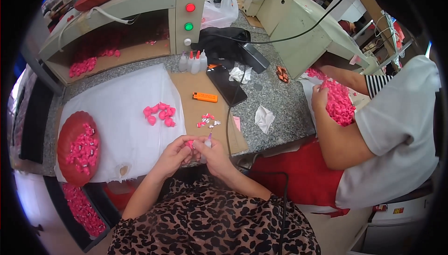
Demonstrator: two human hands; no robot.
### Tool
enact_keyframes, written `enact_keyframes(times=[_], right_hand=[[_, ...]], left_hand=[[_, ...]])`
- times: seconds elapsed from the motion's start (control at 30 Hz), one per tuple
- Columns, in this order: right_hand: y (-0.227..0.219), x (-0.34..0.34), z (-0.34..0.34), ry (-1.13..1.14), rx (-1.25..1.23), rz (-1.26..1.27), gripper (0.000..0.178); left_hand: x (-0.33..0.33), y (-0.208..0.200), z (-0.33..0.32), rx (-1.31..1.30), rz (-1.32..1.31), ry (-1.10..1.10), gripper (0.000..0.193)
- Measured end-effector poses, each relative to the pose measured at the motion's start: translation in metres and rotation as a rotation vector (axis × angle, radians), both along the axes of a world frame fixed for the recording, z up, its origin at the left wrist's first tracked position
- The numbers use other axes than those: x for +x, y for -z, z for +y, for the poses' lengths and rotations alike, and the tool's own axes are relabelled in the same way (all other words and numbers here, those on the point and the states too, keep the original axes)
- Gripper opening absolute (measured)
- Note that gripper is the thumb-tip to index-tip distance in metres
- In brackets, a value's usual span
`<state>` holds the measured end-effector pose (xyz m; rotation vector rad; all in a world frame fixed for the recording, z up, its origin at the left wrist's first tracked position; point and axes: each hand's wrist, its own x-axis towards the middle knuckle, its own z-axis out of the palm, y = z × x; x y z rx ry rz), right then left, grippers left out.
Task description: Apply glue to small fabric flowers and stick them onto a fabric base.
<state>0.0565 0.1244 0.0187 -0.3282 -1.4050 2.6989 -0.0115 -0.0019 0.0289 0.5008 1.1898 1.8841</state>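
Close to the table's front edge, my left hand [173, 157] pinches a small pink piece [190, 144], partly hidden by the fingers. Beside it, my right hand [215, 158] grips a small squeeze bottle [207, 143] with a thin purple tip pointing up. Just beyond both hands, tiny pink and silvery bits [205, 121] lie on brown cardboard [191, 113]. To their left, several rounded pink pieces [160, 113] are grouped on a white cloth [112, 101]. A red fluted bowl [64, 134] at the cloth's left end contains many more pink pieces [83, 151].
An orange lighter [205, 97], a black phone [227, 86] and several small bottles [193, 63] stand or lie beyond my hands. A control panel with buttons [189, 22] is behind. At right, a co-worker's arms [343, 138] reach into a pink heap [338, 101]. A black cable [228, 129] crosses the table.
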Motion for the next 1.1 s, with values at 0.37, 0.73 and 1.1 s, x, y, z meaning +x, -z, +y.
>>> enact_keyframes(times=[0.37, 0.73, 1.1], right_hand=[[-0.013, 0.004, 0.005, 0.021, -0.014, -0.068, 0.014], [-0.018, 0.007, -0.002, 0.072, 0.159, -0.034, 0.018], [-0.023, 0.01, -0.007, 0.082, 0.216, -0.04, 0.023]], left_hand=[[-0.003, 0.011, 0.003, 0.195, -0.263, 0.134, 0.029], [-0.005, 0.009, -0.005, 0.334, -0.529, 0.201, 0.042], [-0.007, 0.02, -0.006, 0.412, -0.619, 0.21, 0.033]])
